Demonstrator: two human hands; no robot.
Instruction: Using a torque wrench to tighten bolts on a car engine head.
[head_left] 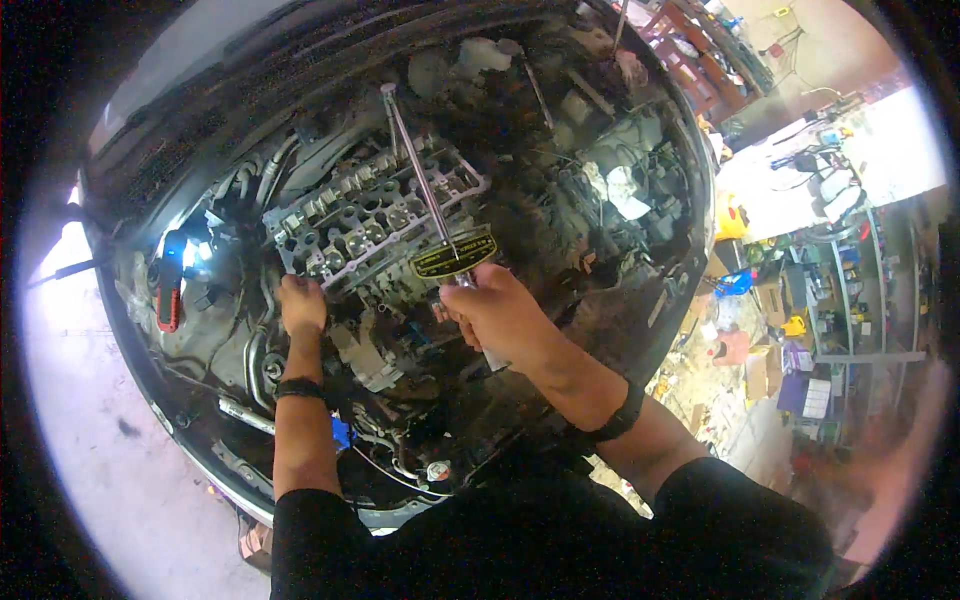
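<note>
My right hand (pixel 490 315) is closed round the handle of a beam torque wrench (pixel 422 175). Its yellow-edged black scale plate (pixel 455 260) sits just past my fingers, and the long bright shaft runs away toward the far side. At that far end is the wrench's head (pixel 389 90), with a thin extension seeming to drop toward the engine; where it meets the engine is hard to make out. A bare metal cylinder head (pixel 375 220) lies across the engine bay beneath the shaft. My left hand (pixel 302 303) grips its near left corner, fingertips partly hidden.
An orange and black work light (pixel 171 282) glows at the left of the engine bay. Hoses and a silver tube (pixel 246 415) lie near the front edge. Beyond the car's right side are a cluttered white bench (pixel 820 160) and loaded shelves (pixel 850 300).
</note>
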